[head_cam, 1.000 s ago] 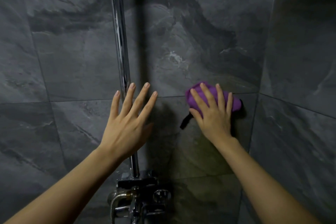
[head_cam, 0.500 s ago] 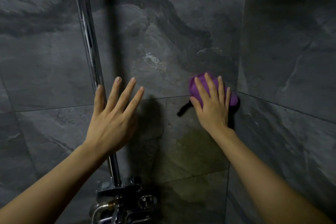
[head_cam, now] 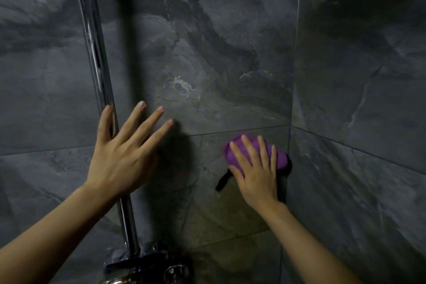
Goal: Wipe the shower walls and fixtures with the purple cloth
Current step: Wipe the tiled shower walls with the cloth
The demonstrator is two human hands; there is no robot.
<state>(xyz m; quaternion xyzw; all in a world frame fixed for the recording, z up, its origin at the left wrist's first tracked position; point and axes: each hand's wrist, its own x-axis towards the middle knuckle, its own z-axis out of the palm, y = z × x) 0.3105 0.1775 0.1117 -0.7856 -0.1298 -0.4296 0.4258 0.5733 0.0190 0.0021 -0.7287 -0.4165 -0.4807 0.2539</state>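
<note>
The purple cloth is bunched flat against the dark grey tiled back wall, close to the corner with the right wall. My right hand presses on it with fingers spread; a dark tag hangs below the cloth. My left hand is open, fingers apart, held in front of the chrome shower riser pipe and holding nothing. The pipe runs down to the chrome mixer fitting at the bottom edge.
A horizontal grout line crosses the back wall just above the cloth. The vertical corner joint lies right of the cloth. The pipe's shadow falls as a dark band on the wall beside it.
My right hand has slid the cloth down below the grout line and right, toward the corner. My left hand stays open near the pipe. My head has shifted slightly.
</note>
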